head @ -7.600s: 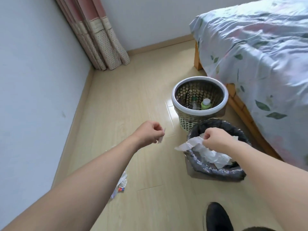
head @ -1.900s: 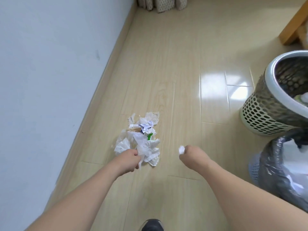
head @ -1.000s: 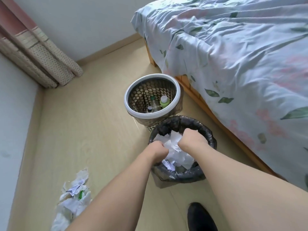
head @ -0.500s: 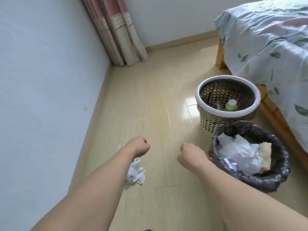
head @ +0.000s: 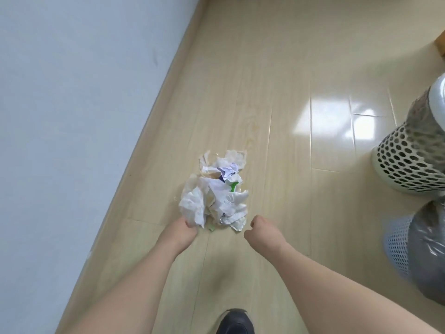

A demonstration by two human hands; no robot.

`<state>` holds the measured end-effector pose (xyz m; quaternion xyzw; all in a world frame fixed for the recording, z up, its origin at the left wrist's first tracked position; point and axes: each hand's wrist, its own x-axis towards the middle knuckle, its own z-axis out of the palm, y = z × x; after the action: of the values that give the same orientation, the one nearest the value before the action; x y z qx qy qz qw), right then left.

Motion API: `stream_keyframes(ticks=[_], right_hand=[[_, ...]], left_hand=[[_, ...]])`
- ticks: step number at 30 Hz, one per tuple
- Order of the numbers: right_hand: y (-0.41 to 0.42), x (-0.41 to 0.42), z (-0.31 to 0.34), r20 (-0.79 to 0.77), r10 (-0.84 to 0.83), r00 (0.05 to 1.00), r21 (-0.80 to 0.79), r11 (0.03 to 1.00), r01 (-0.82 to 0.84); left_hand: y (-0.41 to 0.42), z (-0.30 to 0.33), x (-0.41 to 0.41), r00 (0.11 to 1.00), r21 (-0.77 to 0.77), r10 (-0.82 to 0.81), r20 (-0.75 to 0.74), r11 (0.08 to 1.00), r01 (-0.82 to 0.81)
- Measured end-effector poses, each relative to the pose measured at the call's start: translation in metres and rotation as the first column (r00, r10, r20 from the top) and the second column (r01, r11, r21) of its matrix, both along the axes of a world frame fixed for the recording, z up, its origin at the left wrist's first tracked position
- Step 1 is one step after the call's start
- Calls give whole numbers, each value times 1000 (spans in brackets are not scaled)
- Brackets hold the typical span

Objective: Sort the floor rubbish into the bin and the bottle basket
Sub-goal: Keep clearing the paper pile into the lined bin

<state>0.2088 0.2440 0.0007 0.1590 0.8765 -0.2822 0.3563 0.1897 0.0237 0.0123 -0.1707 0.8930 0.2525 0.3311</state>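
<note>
A heap of crumpled white paper and tissue [head: 216,189], with a purple scrap and a green bit showing, lies on the wooden floor. My left hand [head: 179,233] reaches into the heap's near left edge and grips a crumpled white tissue [head: 193,207]. My right hand [head: 261,229] hovers just right of the heap's near edge, its fingers curled and holding nothing. The perforated bottle basket [head: 409,162] stands at the right edge. In front of it is the bin [head: 428,256], lined with a black bag; its inside is out of view.
A pale wall [head: 72,116] with a wooden skirting board runs along the left. A bed leg [head: 439,48] shows at the top right. My black shoe [head: 234,321] is at the bottom edge. Bare floor lies between the heap and the basket.
Both hands left the bin and came down to the heap. The view dropped to the floor. My left hand has taken hold of a tissue at the heap's edge.
</note>
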Motion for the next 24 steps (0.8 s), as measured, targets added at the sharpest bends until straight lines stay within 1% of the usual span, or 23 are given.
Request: stream_keyframes(ticks=[2,5,9,11,14,16,19,21,22,24], right_hand=[[-10,-5,-25,18,-47,999,-1,999,47],[-24,-10,-55,28,-116,993,18,993,116],[-35,-13,-80,-32,-207,978,98,973,209],[-38,-14,-87,-46,-203,978,121,971,207],[-41,-13,-91,-27,-153,988,107,982,155],[-39,-11,-92,-13,-184,983,76,980,184],[-27,-7,-91,50,-226,973,51,973,223],[-15,0,-87,89,-218,972,56,975,213],[-8,4,-85,101,-210,972,57,977,206],[8,14,-80,109,-203,973,65,978,197]], left_hand=[[0,-27,1,997,13,78,26,997,-78],[2,-53,3,988,-27,154,13,988,-153],[0,-76,13,979,-69,199,-40,977,-201],[-3,-84,16,973,-42,221,-69,974,-224],[-7,-91,20,967,-34,236,-94,970,-240],[-2,-94,24,958,-21,271,-94,961,-275],[21,-101,29,907,75,414,-71,909,-409],[38,-107,30,839,120,539,-73,840,-529],[45,-110,29,807,104,584,-88,811,-576],[57,-115,25,760,20,637,-130,768,-640]])
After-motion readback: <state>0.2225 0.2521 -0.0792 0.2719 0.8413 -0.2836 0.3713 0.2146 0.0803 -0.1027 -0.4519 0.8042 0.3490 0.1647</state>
